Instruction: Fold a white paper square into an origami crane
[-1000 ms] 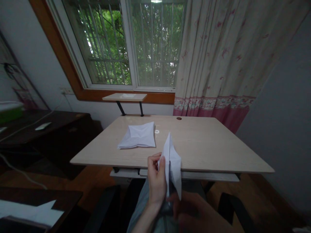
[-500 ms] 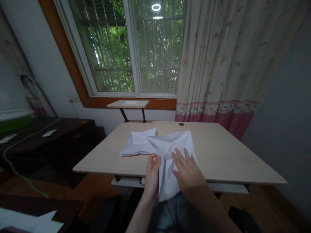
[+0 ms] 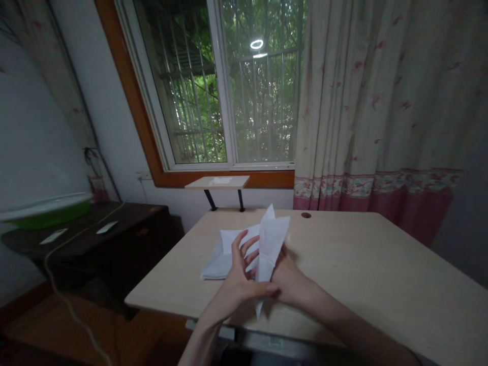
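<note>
A folded sheet of white paper (image 3: 269,249) stands upright between my hands above the front of the desk, seen nearly edge-on with its points upward. My left hand (image 3: 244,279) curves round its left side, the fingers bent and spaced, the thumb across the paper's lower front. On the other side my right hand (image 3: 287,279) grips the sheet; its fingers are mostly hidden behind it. Just behind my left hand, a stack of creased white paper (image 3: 217,262) lies on the desk, partly covered by my fingers.
The pale wooden desk (image 3: 354,259) has a small raised shelf (image 3: 198,182) at its back left, with a white item (image 3: 221,180) on it. A dark side table (image 3: 141,229) at the left bears a green basin (image 3: 57,213). A window and a curtain (image 3: 335,127) are behind.
The sheet, spread out under my right palm before, is now folded up and raised upright. My left hand has opened from a pinch round it. The view has shifted left and upward.
</note>
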`<control>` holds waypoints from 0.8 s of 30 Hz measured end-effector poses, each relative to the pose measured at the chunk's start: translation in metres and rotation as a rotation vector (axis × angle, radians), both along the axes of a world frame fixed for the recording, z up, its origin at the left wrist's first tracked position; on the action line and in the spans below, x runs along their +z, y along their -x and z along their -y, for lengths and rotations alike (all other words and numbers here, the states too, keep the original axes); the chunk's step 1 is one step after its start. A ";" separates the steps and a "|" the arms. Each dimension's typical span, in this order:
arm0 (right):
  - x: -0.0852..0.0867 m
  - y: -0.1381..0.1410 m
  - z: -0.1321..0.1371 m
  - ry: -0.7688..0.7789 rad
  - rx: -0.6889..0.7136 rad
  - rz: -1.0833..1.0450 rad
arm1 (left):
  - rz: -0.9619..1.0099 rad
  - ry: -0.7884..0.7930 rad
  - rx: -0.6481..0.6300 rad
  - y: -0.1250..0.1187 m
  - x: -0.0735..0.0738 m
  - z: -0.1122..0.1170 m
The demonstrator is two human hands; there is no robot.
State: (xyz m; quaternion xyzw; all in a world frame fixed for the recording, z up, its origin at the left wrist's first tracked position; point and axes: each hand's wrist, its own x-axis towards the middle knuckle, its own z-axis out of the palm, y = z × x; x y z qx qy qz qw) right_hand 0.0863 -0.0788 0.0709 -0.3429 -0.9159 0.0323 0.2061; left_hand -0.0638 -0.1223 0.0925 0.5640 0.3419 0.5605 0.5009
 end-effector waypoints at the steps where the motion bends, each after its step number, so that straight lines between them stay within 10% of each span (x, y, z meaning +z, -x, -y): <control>1: 0.001 0.008 -0.001 0.032 0.025 -0.032 | -0.030 -0.019 0.063 0.000 0.000 -0.002; 7: 0.024 0.039 -0.009 0.284 -0.212 -0.109 | -0.022 -0.031 0.293 0.025 0.001 -0.031; 12: 0.034 0.039 -0.041 0.406 -0.108 -0.019 | -0.267 0.013 0.628 0.073 -0.011 -0.079; 17: -0.010 0.045 -0.066 0.525 -0.135 0.122 | -0.708 0.252 0.490 0.107 -0.037 -0.112; 24: -0.087 0.038 -0.048 0.352 -0.101 0.117 | -1.042 0.309 0.714 0.124 -0.078 -0.105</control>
